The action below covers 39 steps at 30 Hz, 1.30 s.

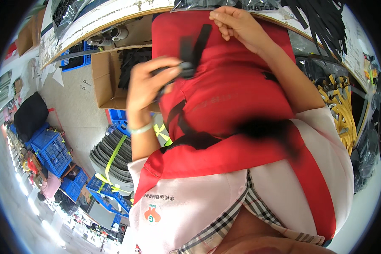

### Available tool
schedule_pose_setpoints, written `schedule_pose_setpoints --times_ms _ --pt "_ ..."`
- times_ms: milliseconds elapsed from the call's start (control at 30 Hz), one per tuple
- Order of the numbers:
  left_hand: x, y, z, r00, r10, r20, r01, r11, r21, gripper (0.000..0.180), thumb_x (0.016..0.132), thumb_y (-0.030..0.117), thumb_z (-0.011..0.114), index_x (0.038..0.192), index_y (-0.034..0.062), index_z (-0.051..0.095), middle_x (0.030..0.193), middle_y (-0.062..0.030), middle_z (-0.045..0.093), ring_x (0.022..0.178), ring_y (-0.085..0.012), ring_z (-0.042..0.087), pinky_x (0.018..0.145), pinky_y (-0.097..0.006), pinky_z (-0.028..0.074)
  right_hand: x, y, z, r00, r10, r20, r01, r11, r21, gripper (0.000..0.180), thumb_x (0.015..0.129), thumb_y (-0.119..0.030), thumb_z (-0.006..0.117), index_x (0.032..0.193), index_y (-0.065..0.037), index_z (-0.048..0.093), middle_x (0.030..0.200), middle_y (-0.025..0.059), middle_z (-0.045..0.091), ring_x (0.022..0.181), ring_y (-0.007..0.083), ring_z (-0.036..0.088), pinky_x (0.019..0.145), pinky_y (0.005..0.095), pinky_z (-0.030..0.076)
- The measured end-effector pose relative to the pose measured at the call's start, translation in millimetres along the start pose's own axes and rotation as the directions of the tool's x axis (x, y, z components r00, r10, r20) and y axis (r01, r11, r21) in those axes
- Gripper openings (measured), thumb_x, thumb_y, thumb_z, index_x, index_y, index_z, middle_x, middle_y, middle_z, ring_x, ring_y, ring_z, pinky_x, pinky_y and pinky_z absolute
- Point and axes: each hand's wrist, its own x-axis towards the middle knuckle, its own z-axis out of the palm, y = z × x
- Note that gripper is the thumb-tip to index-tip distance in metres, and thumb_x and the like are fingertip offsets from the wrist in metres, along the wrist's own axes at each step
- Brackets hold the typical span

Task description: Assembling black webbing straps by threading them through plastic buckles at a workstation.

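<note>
left hand grip closed on black buckle, steadying strap | right hand pinched red bag top edge, keeping it flat against desk

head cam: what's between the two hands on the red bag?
In the head view, between the left hand and right hand lies red bag fabric crossed by a black strap; its black buckle sits in the left hand's grip.
</note>
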Motion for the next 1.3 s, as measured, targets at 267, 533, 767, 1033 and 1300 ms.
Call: schedule_pose_setpoints --times_ms 267,533,767,1033,1300 --pt "-60.4 -27.6 -81.4 0.723 0.090 -0.685 -0.092 0.995 0.034 0.024 0.091 0.020 0.064 0.108 0.0041 0.069 0.079 -0.0028 0.068 0.053 -0.0053 0.053 0.046 -0.017 0.038 -13.2 12.2 19.9 0.957 0.227 0.182 -0.176 0.950 -0.259 0.021 0.094 -0.025 0.057 0.099 -0.005 0.063 0.074 -0.0016 0.056 0.059 0.0037 0.052 0.050 0.0178 0.042" --pt "34.8 -41.6 44.1 0.908 0.227 -0.352 -0.300 0.939 -0.167 0.024 0.092 0.019 0.063 0.101 -0.0027 0.069 0.074 -0.0065 0.063 0.051 -0.0083 0.054 0.046 -0.020 0.042 -24.7 -11.0 67.4 0.924 0.185 0.336 -0.105 0.965 -0.242 0.022 0.091 -0.024 0.063 0.089 -0.002 0.061 0.070 0.0021 0.059 0.051 0.0064 0.054 0.045 0.0193 0.043" --pt "44.1 -47.1 34.1 0.988 -0.015 0.152 0.126 0.648 -0.751 0.038 0.096 0.030 0.054 0.116 -0.0022 0.058 0.066 -0.0076 0.058 0.044 -0.0105 0.050 0.038 -0.020 0.039 -28.1 -5.1 34.1 0.946 0.212 0.244 -0.214 0.977 -0.018 0.021 0.091 -0.024 0.062 0.083 -0.006 0.056 0.067 0.0004 0.056 0.049 0.0059 0.049 0.045 0.0198 0.038" --pt "52.9 -31.2 70.8 0.998 -0.012 -0.066 -0.025 0.841 -0.540 0.021 0.093 0.016 0.057 0.108 0.0014 0.060 0.078 -0.0035 0.059 0.055 -0.0059 0.050 0.040 -0.017 0.037 -32.4 7.2 28.9 0.982 0.073 0.177 -0.077 0.997 0.019 0.022 0.095 -0.023 0.057 0.088 -0.002 0.058 0.069 0.0041 0.060 0.054 0.0084 0.057 0.049 0.0207 0.045" --pt "67.0 -32.1 51.1 0.999 -0.042 -0.018 0.024 0.822 -0.569 0.013 0.093 0.016 0.059 0.095 0.0030 0.061 0.081 -0.0039 0.060 0.050 -0.0086 0.047 0.037 -0.018 0.034 -108.5 22.7 -60.5 0.855 -0.096 -0.510 0.032 0.991 -0.132 0.020 0.088 -0.020 0.065 0.101 -0.006 0.057 0.075 0.0015 0.059 0.058 0.0088 0.056 0.051 0.0214 0.046"
